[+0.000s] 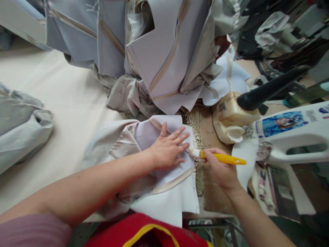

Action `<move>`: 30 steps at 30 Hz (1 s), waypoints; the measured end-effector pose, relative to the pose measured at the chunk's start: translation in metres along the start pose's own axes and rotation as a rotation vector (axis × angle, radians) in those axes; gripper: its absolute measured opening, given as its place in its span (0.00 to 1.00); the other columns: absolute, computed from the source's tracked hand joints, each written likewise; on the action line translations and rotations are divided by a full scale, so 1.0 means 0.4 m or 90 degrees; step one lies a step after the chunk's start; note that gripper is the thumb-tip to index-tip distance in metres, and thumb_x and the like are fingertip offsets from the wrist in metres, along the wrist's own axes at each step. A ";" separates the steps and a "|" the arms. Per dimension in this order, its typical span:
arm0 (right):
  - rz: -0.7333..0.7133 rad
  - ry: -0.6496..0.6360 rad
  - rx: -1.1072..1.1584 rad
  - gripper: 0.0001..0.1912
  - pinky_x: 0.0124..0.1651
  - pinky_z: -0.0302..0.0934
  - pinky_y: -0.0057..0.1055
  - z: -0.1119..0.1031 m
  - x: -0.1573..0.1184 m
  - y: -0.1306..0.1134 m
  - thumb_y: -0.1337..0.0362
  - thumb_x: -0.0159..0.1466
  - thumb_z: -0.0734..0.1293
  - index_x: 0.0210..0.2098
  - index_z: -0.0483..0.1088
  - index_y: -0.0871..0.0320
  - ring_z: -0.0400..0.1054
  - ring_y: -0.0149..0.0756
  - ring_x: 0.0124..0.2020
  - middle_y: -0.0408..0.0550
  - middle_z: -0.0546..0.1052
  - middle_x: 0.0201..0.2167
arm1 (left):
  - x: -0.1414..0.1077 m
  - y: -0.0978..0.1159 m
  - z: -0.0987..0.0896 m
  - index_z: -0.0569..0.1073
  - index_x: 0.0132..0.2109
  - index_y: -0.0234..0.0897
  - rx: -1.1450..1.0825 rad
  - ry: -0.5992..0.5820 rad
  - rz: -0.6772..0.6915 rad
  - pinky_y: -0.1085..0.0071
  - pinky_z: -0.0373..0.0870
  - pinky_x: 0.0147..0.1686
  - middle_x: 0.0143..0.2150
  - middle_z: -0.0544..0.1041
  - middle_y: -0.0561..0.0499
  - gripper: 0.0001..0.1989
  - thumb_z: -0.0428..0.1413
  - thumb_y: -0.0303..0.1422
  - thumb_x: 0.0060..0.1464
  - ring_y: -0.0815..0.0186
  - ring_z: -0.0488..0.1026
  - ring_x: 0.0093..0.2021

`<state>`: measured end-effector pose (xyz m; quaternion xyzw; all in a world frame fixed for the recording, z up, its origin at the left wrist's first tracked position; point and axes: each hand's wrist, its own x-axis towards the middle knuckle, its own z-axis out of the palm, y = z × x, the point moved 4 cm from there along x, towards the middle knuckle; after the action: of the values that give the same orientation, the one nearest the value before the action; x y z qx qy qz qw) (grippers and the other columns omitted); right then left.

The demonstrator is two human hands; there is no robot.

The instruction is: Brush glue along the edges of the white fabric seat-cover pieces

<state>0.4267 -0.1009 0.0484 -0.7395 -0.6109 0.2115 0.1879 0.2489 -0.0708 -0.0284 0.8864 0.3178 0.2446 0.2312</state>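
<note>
My left hand (pixel 168 148) lies flat, fingers spread, on a pale lilac fabric piece (pixel 151 132) with beige edging, pressing it to the table. My right hand (pixel 221 168) grips a small brush with a yellow handle (pixel 226 159). The brush's pale bristles (pixel 194 152) touch the right edge of the fabric, just beside my left fingertips. Under the lilac piece lie a beige lining (pixel 110 144) and a white piece (pixel 172 202).
A heap of similar lilac and beige cut pieces (pixel 159 51) is piled behind. A grimy cream glue jug (pixel 231 116) and a white bottle with a handle (pixel 295 137) stand at the right, on a glue-crusted brown board (pixel 205 130). Grey cloth (pixel 20 127) lies at the left.
</note>
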 end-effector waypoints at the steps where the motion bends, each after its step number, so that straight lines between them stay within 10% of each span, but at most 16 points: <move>1: 0.008 -0.006 -0.001 0.13 0.31 0.58 0.30 0.003 -0.013 0.003 0.55 0.60 0.63 0.24 0.68 0.57 0.64 0.34 0.25 0.43 0.70 0.22 | -0.014 0.018 -0.002 0.65 0.58 0.44 -0.017 -0.020 0.013 0.35 0.21 0.57 0.66 0.55 0.46 0.26 0.50 0.49 0.55 0.50 0.43 0.67; 6: 0.076 -0.031 -0.037 0.14 0.26 0.56 0.29 -0.001 -0.110 0.011 0.56 0.59 0.62 0.21 0.67 0.56 0.62 0.34 0.22 0.41 0.67 0.17 | -0.067 0.049 0.033 0.68 0.56 0.46 -0.076 -0.122 -0.022 0.32 0.28 0.56 0.65 0.59 0.44 0.26 0.47 0.53 0.55 0.47 0.46 0.66; 13: 0.032 0.073 0.015 0.13 0.32 0.59 0.30 0.006 -0.070 0.011 0.56 0.59 0.63 0.24 0.68 0.57 0.65 0.35 0.25 0.43 0.70 0.21 | -0.064 0.042 0.049 0.67 0.56 0.47 -0.090 -0.114 -0.035 0.32 0.26 0.56 0.65 0.58 0.44 0.25 0.48 0.51 0.55 0.48 0.45 0.67; 20: 0.110 -0.045 -0.037 0.16 0.27 0.58 0.30 -0.002 -0.234 0.052 0.53 0.61 0.61 0.23 0.68 0.56 0.64 0.35 0.22 0.42 0.68 0.18 | -0.069 0.043 0.055 0.68 0.56 0.46 -0.093 -0.109 -0.041 0.33 0.21 0.55 0.65 0.58 0.45 0.25 0.48 0.51 0.55 0.48 0.44 0.67; 30: 0.043 0.041 -0.059 0.15 0.29 0.58 0.29 0.010 -0.275 0.031 0.57 0.62 0.61 0.24 0.69 0.57 0.65 0.34 0.23 0.42 0.69 0.19 | -0.062 0.046 0.060 0.67 0.56 0.46 -0.073 -0.117 -0.034 0.29 0.21 0.52 0.65 0.58 0.45 0.25 0.49 0.50 0.55 0.46 0.44 0.67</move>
<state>0.4169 -0.2113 0.0475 -0.7738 -0.5885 0.1654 0.1659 0.2544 -0.1066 -0.0435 0.8817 0.3045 0.1734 0.3160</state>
